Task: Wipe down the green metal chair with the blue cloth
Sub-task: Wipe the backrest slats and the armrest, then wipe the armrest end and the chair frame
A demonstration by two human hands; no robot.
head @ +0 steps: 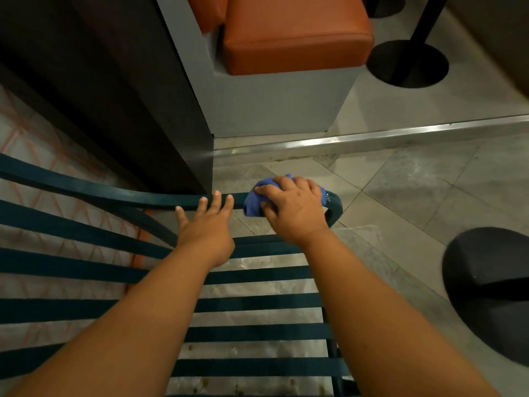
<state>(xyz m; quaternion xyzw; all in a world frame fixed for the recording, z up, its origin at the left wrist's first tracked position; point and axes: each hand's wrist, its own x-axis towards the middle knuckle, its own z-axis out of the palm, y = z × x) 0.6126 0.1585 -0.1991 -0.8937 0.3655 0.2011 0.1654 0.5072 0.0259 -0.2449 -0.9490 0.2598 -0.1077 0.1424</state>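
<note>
**Chair rail wipe: hand positions**

Right hand (294,207) closed over bunched blue cloth (254,200), pressed onto top rail of green metal chair (114,196) near its curved right end. Left hand (206,227) open — fingers spread, tips touching rail just beside cloth. Slatted seat below both forearms.

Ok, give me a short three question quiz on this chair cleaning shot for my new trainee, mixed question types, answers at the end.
1. Multiple choice: which hand presses the blue cloth on the green chair? A) left hand B) right hand C) both
2. True or false: the left hand is closed in a fist.
3. Short answer: what colour is the seat cushion beyond the chair?

Key
1. B. The right hand bunches the cloth on the top rail near its curved end.
2. False. Its fingers are spread, reaching the rail.
3. Orange.
</note>
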